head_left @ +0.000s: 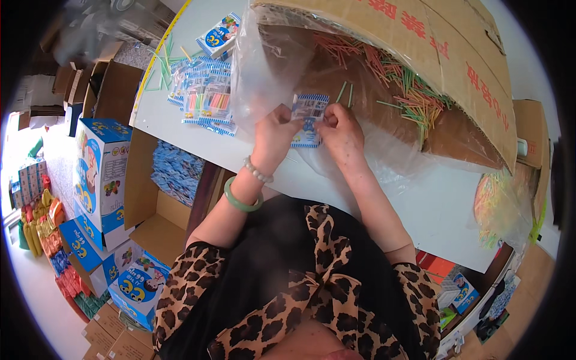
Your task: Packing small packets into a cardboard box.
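Tabletop, white, is partly covered by a large cardboard carton, its mouth turned toward the person. Clear plastic liner is spilled from the carton's left end. Slim coloured sticks are heaped inside the carton; left of it, blue-and-white sachets are piled. Before the carton's mouth, one sachet is held by the left hand and right hand, fingertips pinched on its opposite edges. Two green sticks are seen just beyond the right fingers; whether they are touched cannot be told.
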Motion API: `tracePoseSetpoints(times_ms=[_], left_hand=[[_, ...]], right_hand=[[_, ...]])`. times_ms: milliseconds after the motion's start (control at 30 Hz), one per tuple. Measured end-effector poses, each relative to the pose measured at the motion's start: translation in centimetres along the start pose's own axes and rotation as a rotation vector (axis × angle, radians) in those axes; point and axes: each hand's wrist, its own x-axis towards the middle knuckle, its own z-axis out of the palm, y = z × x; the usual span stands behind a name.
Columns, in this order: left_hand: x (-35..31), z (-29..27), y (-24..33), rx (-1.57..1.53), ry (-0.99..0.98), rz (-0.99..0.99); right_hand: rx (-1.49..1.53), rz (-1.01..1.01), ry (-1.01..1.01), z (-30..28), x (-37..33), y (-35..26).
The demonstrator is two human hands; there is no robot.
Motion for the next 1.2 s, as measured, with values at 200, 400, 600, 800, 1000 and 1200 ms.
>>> tracePoseSetpoints(times_ms=[200,400,600,800,1000,1200], left_hand=[[-1.3,-0.2,3.3,-0.475,-0.071,0.074],[4.5,1.7,0.3,-0.487,-0.09,0.119],[5.8,2.5,-1.0,-0.218,0.07,0.148],[3.0,1.8,2.1,0.217,0.159,0.221],[-0.7,2.4,5.5,-0.114,0.102,0.458],[0.4,3.9,6.8,-0.827,-0.514,-0.198]], right_hand=[[0.503,0.034,-0.153,-0.1,0.7,1.0],[0.254,-0.08,0.042,-0.6,4.9,1.0],[-0.27,0.004,0.123,-2.2,4.7,-0.8],[0.702,0.016,0.118,-3.2,4.7,2.7],[0.777,0.044,0.042,-4.9,1.0,2.6],[0.282,-0.272,0.219,-5.7,-0.4,3.7]])
